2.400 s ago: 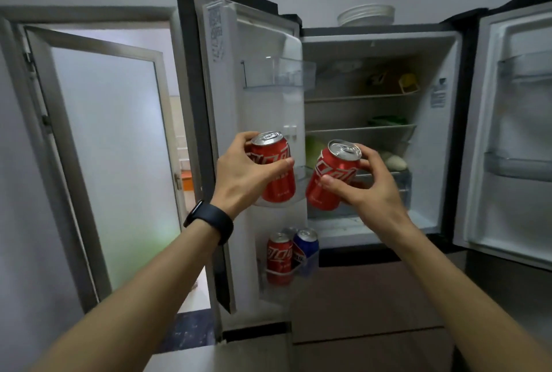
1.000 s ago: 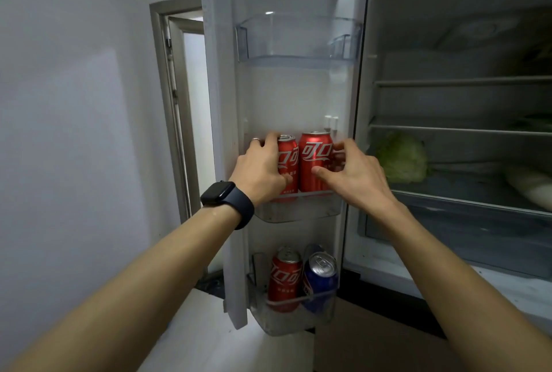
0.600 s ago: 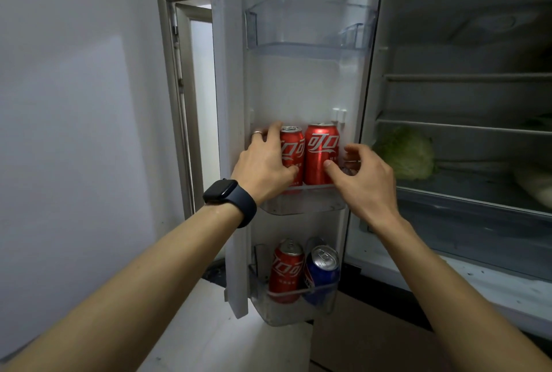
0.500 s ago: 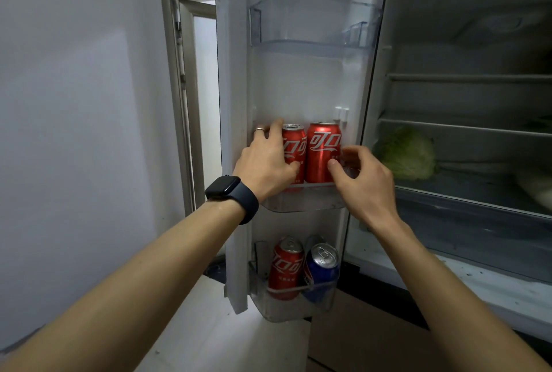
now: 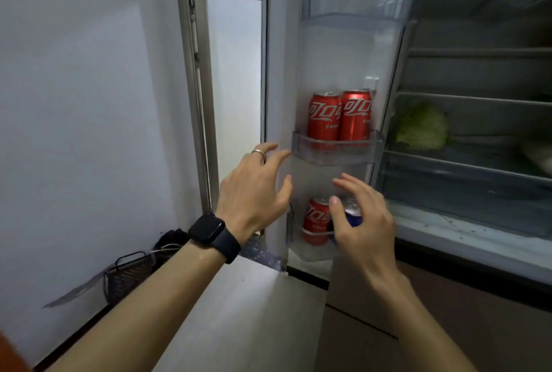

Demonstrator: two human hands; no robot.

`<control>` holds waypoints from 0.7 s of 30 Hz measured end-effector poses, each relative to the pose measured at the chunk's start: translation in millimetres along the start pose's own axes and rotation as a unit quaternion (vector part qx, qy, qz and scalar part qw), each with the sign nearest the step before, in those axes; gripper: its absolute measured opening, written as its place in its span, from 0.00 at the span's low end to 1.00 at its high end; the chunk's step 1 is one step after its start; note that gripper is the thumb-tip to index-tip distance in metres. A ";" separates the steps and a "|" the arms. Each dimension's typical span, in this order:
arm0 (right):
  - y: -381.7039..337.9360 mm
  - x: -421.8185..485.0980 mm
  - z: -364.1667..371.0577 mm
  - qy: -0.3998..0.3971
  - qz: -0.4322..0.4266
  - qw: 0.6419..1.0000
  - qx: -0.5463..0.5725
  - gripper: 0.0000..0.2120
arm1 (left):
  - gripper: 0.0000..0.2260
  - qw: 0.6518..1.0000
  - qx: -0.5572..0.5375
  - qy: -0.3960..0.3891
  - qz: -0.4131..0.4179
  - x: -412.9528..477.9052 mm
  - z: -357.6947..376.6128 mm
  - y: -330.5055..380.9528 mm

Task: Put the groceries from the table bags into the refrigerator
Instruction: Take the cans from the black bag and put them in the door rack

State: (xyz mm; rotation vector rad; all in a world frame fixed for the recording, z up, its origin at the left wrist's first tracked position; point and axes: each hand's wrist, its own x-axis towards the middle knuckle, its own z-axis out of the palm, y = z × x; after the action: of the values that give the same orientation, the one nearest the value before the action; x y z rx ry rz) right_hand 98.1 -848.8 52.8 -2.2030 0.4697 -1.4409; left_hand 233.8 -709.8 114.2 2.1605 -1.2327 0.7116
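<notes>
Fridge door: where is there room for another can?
The top door bin looks bare, above the two red cans. The inner shelf above the cabbage also shows bare room. Crowded: the middle door bin, nearly filled by those cans, and the bottom bin, holding a red can and a blue can.

We find two red cans (image 5: 324,117) upright on the middle door shelf (image 5: 337,152), side by side and touching behind its clear rail. On the lower door shelf (image 5: 310,249) stand another red can (image 5: 316,220) and a blue can (image 5: 353,216), partly hidden. Inside, a green cabbage (image 5: 421,126) rests on a glass shelf (image 5: 466,164). A dark basket (image 5: 128,274) sits on the floor (image 5: 239,312).
</notes>
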 end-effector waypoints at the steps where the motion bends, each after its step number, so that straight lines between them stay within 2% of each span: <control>1: -11.0 -18.0 8.2 -0.021 0.000 1.000 0.007 0.14 | 0.21 1.000 0.011 -0.006 -0.009 -21.1 -5.7 -14.0; 7: -107.1 -127.4 64.5 -0.157 -0.016 0.987 0.029 0.16 | 0.20 0.991 0.064 -0.074 -0.090 -180.1 -57.9 -106.4; 11: -178.5 -201.5 114.4 -0.271 -0.059 0.960 0.024 0.16 | 0.20 0.976 0.109 -0.099 -0.163 -285.5 -109.0 -165.9; 21: -351.1 -354.9 211.4 -0.418 -0.159 0.881 0.156 0.16 | 0.19 0.890 0.186 -0.116 -0.400 -516.9 -261.7 -255.9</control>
State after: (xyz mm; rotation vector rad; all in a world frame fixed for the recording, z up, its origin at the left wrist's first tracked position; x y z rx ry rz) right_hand 164.2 -331.9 -96.5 -2.4106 -0.4099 -0.5011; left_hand 186.2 -115.5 -99.7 2.8206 -0.1997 0.3393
